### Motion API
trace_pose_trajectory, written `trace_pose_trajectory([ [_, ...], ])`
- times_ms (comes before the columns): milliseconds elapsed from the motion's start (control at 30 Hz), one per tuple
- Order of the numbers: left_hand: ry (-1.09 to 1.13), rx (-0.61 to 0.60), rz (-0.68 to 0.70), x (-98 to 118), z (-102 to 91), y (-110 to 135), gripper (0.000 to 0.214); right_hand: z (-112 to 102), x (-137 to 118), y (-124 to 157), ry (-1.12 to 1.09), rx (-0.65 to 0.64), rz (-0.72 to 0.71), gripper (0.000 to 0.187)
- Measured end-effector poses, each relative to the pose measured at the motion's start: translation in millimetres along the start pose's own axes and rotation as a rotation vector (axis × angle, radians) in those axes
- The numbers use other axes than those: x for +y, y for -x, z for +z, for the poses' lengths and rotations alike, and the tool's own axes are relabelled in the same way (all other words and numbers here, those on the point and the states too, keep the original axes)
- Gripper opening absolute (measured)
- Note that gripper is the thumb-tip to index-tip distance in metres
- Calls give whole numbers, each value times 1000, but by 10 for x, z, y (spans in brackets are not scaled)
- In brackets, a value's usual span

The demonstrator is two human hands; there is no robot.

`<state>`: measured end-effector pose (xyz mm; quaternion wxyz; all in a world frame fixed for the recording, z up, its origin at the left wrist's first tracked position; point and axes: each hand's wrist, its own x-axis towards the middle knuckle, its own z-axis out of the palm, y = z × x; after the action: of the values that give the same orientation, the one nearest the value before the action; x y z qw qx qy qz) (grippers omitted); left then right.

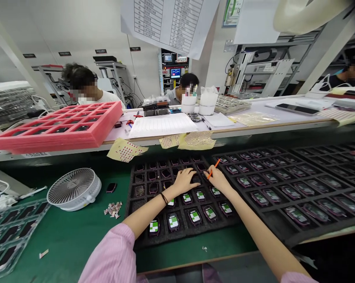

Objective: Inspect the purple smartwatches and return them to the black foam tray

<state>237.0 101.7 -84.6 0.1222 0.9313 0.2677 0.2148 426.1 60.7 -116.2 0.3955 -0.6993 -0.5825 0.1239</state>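
My right hand (pixel 216 179) is closed on a slim orange stick-shaped tool (pixel 214 168), tilted over the black foam tray (pixel 182 232); its exact kind is not clear. My left hand (pixel 185 180) rests over the same tray, fingers stretched and thumb apart, beside a dark watch-like unit (pixel 196 179) in its slot. Whether the fingertips touch that unit I cannot tell. Several watch-like units in the near rows have screens lit green and white, such as one front unit (pixel 194 215). Units in the far rows, such as one dark unit (pixel 153 175), show black screens.
A second black tray (pixel 279 220) of watch units lies right. Left are a round fan (pixel 74 188), a lone unit (pixel 111 187), small strips (pixel 113 210) and a clear tray (pixel 11 236). A pink foam tray (pixel 107 131) stands on the shelf. Other people sit beyond.
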Motion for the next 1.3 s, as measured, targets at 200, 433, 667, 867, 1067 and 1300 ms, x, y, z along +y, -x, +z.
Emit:
trace_pose_trajectory([
  [200,-18,-170,106,-28,-166,217,35,-23,3,191,-6,-195,-73,17],
  [433,-259,-144,-473,-942,-1035,985,36,-79,16,251,44,-305,-44,27],
  [667,-464,-162,-1061,-1585,-1333,1880,35,83,-662,222,-45,-290,-174,32],
  [867,-417,-158,-1136,-1665,-1201,2008,41,77,-1561,279,-357,-249,-300,45],
  [1067,-242,-95,-1208,-1672,-1257,1961,45,89,-2081,381,-748,-134,-417,37],
  [1300,274,-78,-1098,-1336,-1570,1766,14,15,-2072,359,-771,-174,-427,31],
])
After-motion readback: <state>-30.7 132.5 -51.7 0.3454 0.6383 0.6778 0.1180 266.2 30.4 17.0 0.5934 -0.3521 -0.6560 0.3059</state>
